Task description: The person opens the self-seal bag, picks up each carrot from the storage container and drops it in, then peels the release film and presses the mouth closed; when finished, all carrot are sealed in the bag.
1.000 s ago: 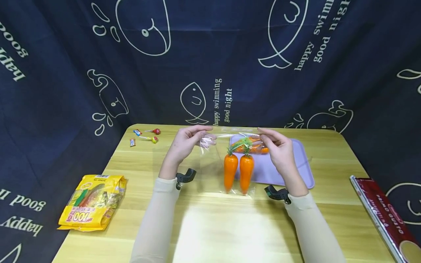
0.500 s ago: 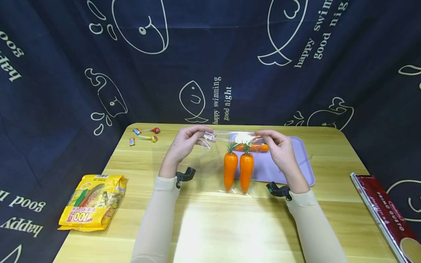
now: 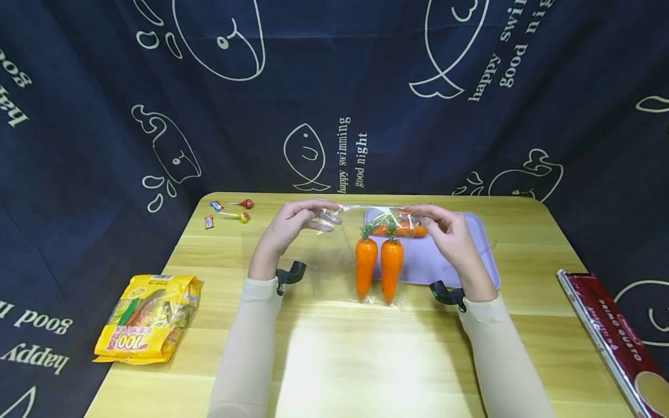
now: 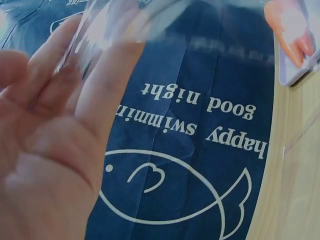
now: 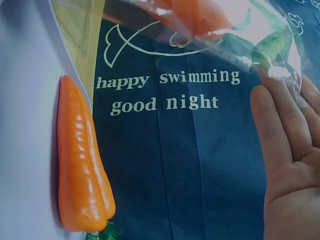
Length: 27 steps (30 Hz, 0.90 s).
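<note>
I'm gripping the upper edge of a clear, crinkly plastic bag (image 3: 340,255) with my left hand (image 3: 290,226) and right hand (image 3: 452,238), thumbs and fingers on the film. Two glossy orange, green-topped carrots (image 3: 366,267) are showing inside, tips nearer me. I'm closing the mouth (my judgement); next calls for pressing evenly along it.

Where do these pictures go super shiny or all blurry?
Head view: a big white glare on the wooden table, low in the middle; left wrist view: the clear plastic bag is hazy and streaked with shine; right wrist view: orange carrot seen in the bag looks blurry, while the carrots on the tray look clearer, with white shiny spots.
</note>
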Available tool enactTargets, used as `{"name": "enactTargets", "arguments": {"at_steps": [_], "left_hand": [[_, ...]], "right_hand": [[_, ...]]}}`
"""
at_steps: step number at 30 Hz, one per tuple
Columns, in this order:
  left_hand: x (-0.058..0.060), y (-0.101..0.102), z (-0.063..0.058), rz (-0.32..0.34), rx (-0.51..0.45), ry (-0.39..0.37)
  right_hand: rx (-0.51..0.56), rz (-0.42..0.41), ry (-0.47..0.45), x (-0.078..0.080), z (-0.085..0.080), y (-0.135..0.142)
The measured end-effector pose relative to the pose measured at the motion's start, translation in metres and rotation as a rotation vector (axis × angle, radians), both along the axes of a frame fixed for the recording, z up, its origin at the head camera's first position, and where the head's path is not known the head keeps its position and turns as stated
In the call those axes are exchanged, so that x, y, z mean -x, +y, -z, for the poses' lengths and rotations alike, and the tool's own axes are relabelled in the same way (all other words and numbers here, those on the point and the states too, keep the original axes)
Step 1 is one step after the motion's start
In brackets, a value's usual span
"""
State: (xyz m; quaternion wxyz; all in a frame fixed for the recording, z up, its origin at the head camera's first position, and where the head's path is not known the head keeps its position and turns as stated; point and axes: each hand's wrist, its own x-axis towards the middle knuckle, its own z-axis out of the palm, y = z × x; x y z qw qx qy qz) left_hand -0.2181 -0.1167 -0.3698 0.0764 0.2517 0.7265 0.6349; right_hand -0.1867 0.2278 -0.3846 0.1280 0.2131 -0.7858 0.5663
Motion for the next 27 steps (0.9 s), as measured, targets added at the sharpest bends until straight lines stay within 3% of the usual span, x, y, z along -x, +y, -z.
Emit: {"name": "enactTargets", "arguments": {"at_steps": [4,10,13,20,23,27], "left_hand": [[0.003,0.007,0.002,-0.067,-0.047,0.016],[0.005,0.014,0.005,-0.155,-0.069,0.081],[0.005,0.013,0.008,-0.12,-0.073,0.096],[0.009,0.017,0.024,0.058,-0.039,0.027],[0.01,0.027,0.029,0.075,-0.117,0.004],[0.009,0.038,0.032,0.053,-0.234,-0.033]], "right_hand": [[0.064,-0.04,0.038,0.001,0.001,-0.002],[0.076,0.048,0.083,0.008,0.008,-0.008],[0.084,0.061,0.092,0.009,0.01,-0.009],[0.168,0.052,0.098,0.008,0.009,-0.009],[0.218,0.013,0.097,0.008,0.012,-0.01],[0.325,-0.117,0.035,0.01,0.019,-0.016]]}}
